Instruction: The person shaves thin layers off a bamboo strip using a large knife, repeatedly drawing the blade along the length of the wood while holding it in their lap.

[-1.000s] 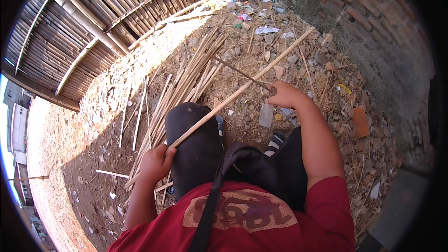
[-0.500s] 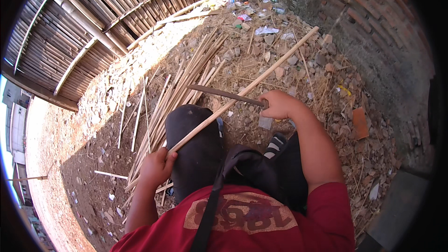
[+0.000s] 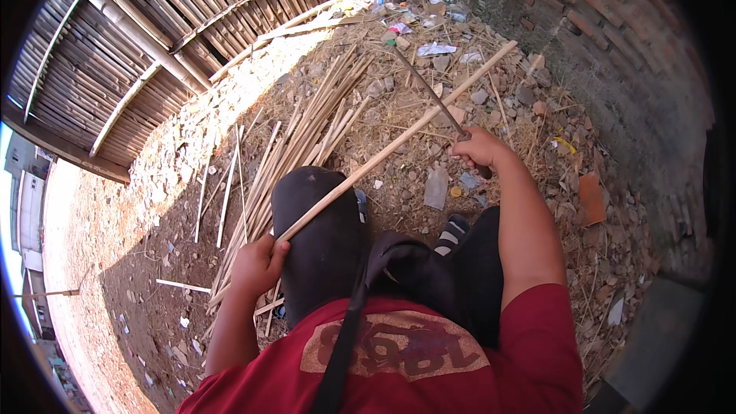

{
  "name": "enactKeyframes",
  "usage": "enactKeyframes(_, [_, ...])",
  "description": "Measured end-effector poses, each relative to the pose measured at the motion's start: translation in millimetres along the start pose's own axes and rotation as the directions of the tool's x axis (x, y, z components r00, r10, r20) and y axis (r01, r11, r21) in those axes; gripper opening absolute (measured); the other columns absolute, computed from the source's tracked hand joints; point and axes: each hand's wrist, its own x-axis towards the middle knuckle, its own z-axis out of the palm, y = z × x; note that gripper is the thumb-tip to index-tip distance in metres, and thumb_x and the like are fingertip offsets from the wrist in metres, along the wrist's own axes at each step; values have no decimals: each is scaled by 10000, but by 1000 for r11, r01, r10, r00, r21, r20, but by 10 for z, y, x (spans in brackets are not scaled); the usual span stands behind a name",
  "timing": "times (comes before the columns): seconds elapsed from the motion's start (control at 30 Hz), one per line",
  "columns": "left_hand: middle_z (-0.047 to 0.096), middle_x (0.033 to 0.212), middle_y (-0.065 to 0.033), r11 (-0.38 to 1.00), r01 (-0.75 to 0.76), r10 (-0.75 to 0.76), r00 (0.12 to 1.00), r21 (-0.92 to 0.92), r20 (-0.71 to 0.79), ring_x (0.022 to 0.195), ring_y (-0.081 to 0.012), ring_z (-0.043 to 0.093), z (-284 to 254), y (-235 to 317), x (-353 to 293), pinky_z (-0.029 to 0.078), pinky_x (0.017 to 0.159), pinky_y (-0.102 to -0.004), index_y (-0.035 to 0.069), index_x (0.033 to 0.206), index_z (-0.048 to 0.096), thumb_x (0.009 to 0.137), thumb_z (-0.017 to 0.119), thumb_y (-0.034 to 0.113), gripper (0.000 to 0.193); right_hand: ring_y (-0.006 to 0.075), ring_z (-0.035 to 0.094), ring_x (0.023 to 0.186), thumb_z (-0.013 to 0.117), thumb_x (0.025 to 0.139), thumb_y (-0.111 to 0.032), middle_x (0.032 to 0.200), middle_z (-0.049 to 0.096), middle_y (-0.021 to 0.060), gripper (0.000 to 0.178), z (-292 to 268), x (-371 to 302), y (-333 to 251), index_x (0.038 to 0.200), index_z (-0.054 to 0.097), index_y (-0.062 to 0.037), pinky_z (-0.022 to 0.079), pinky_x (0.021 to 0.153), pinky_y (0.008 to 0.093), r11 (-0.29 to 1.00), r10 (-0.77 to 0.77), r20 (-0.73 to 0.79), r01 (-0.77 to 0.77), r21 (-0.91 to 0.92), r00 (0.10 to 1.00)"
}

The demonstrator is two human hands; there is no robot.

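Several scraps of litter (image 3: 418,19), white, blue and pink wrappers, lie on the ground at the foot of the brick wall (image 3: 606,46), beside the bamboo fence (image 3: 153,38). One long bamboo stick (image 3: 399,142) runs diagonally from lower left to upper right, resting across the person's dark-trousered knee (image 3: 318,222). Left hand (image 3: 257,264) is clasped around its lower end. Right hand (image 3: 481,149) is closed on the handle of a long blade (image 3: 429,92), which points up and away, crossing just above the stick.
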Motion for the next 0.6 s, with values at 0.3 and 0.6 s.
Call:
enactKeyframes(0.3, [626,685,-234,998,-5,4,1000,58,18,694,-466,628,-138,44,29,463,626,-552,20,773,574,961,607,420,443,305,652,741,790,726,-337,791,664,153,416,485,-455,-566,960,675,-13,503,680,427,778,-361,105,361,-513,927])
enactKeyframes(0.6, [591,644,-237,988,10,-4,999,-157,37,660,-462,622,51,-82,-170,445,580,-527,17,758,553,991,580,395,445,302,661,712,782,746,-309,709,633,166,349,606,-644,-711,887,652,-17,491,662,423,698,-478,72,428,-574,875])
